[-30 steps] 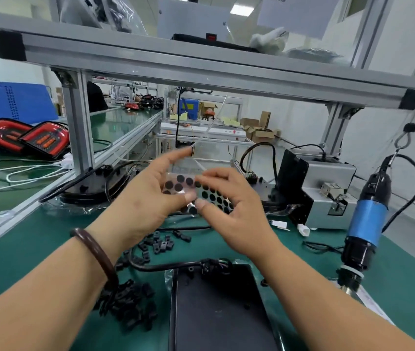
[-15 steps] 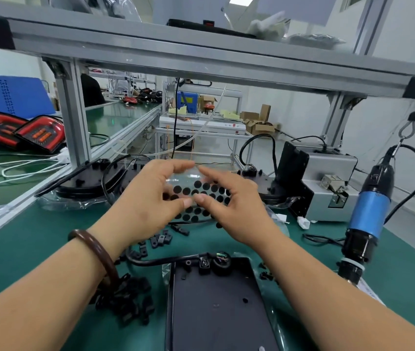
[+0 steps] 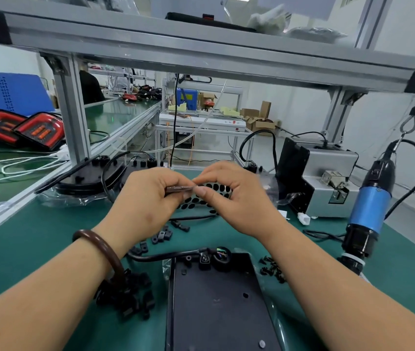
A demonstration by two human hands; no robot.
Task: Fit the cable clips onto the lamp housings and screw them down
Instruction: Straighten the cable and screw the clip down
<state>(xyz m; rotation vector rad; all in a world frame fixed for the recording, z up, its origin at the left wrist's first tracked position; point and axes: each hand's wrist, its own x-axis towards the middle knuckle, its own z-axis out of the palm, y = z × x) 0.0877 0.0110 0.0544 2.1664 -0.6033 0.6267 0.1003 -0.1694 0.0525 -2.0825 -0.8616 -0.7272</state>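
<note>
a: what changed for us just then?

b: a second before, we held the clear sheet of black round pads (image 3: 202, 196) up flat toward us, both hands spread along its edges. at this moment it had tipped nearly edge-on and dropped lower, and our left hand (image 3: 148, 198) and right hand (image 3: 237, 198) had closed together over its top edge.

a: and the grip?

b: both were pinching the sheet. the right thumb and forefinger were pressed together at the edge, just touching the left fingertips (image 3: 176, 190); it looked as if we were peeling a pad or the backing, though we couldn't tell which.

a: where were the task's own parts?

b: on the green mat (image 3: 36, 236). the lamp housing (image 3: 216, 305) lay flat right below our wrists, with its cable (image 3: 166, 255) running along its far edge. loose cable clips (image 3: 162, 235) sat between the housing and the sheet, and a bigger heap of clips (image 3: 128, 297) lay under our left wrist. small screws (image 3: 272, 269) were scattered just beside the housing's right corner. the electric screwdriver (image 3: 368, 209) hung untouched at our right.

a: so what did that mean?

b: we judged clipping and screwing on this housing hadn't started; the sheet was occupying both hands first.
</note>
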